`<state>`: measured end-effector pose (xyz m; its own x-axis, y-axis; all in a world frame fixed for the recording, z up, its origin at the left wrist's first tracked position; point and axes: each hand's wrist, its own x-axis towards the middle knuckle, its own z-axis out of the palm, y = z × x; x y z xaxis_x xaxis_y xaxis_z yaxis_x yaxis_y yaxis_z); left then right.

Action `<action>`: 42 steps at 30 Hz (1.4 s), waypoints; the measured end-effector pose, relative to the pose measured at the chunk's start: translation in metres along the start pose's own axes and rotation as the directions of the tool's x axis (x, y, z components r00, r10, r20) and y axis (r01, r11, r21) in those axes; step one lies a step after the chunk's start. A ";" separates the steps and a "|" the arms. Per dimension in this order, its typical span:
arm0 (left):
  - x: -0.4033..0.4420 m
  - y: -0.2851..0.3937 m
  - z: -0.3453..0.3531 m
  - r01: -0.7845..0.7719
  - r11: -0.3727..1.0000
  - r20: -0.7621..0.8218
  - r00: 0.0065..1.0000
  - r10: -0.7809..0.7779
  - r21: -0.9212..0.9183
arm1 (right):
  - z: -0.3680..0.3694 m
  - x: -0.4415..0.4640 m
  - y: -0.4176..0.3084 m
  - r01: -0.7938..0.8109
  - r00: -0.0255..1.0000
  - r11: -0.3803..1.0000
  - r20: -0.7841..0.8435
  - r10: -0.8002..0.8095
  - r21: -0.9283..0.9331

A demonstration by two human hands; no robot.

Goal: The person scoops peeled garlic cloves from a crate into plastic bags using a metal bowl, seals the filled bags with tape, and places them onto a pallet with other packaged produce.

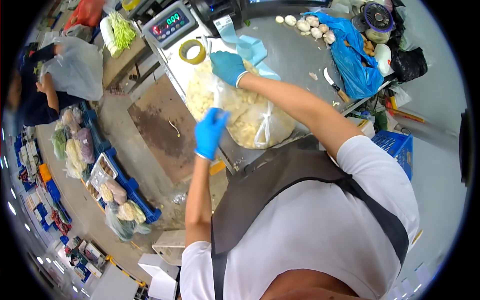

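Left hand (211, 134), blue-gloved: fingers meet a white plastic strip (218, 95); blur, cannot tell whether the grip pinches it. Bag of pale cloves (242, 111) on the tabletop (295, 56), just right of that grip, long axis slanting far-left to near-right. Right hand (230, 68) equally near, over its far edge; fingertips hidden, clench unclear.

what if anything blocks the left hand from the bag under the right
Nothing visible. The left hand is at the edge of the bag, though blur hides its grip; the right hand is on the far side, and the tape lies beyond.
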<state>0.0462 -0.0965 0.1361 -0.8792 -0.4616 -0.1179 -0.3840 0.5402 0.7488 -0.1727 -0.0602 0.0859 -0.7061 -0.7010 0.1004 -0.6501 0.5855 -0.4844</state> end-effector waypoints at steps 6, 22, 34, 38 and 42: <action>0.025 0.047 -0.031 -0.011 0.992 0.080 0.997 0.021 -0.129 | 0.005 0.003 0.015 -0.043 0.996 0.974 0.081 0.026 0.224; 0.305 -0.046 0.091 0.357 0.804 0.171 0.934 -0.313 -0.476 | -0.049 0.044 0.154 -0.027 0.984 0.973 -0.166 0.067 0.229; 0.299 -0.026 0.089 0.182 0.783 0.065 0.982 -0.178 -0.594 | -0.052 0.119 0.113 0.497 0.852 0.780 0.042 -0.522 -0.380; 0.301 -0.021 0.084 0.136 0.787 0.049 0.990 -0.134 -0.602 | -0.062 0.130 0.107 0.493 0.858 0.766 0.084 -0.507 -0.414; 0.304 -0.033 0.087 0.144 0.841 0.025 0.988 -0.153 -0.521 | -0.068 0.146 0.115 -0.121 0.961 0.966 -0.216 0.172 0.231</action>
<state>-0.2327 -0.1931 0.0191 -0.8166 -0.5214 -0.2476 -0.3027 0.0217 0.9528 -0.3699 -0.0679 0.1043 -0.8510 -0.4852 0.2009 -0.4776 0.5560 -0.6803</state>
